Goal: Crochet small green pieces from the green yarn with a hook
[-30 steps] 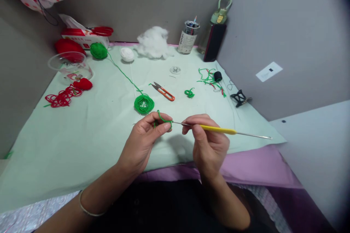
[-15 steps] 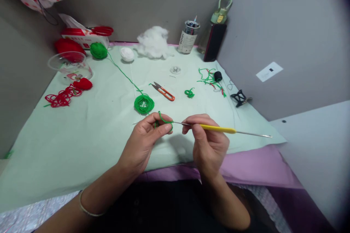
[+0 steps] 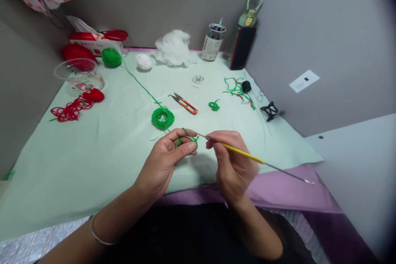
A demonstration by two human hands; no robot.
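Observation:
My left hand point(image 3: 168, 154) pinches a small loop of green yarn point(image 3: 196, 143) between thumb and fingertips, with a strand running over the forefinger. In my right hand point(image 3: 233, 161) is a double-ended crochet hook with a yellow handle point(image 3: 244, 153), held like a pen. Its left metal tip lies close to the loop; whether it catches the yarn is too small to tell. The other end slants down to the right. Just beyond my left hand lies a coil of green yarn point(image 3: 163, 118). Orange thread snips point(image 3: 185, 104) and a small green crocheted piece point(image 3: 214, 105) lie farther back.
Yarn balls in green point(image 3: 111, 57) and white point(image 3: 144, 62), fluffy white stuffing point(image 3: 175, 48), a pen cup point(image 3: 213, 42) and a phone point(image 3: 243, 48) line the back. Red yarn point(image 3: 72, 106) and a clear cup point(image 3: 80, 75) stand left; yarn scraps point(image 3: 236, 87) and a black stand point(image 3: 271, 111) lie right.
The crochet hook has tilted, its right end swinging downward and its left tip rising slightly. The green loop in my left hand has shifted a little to the right.

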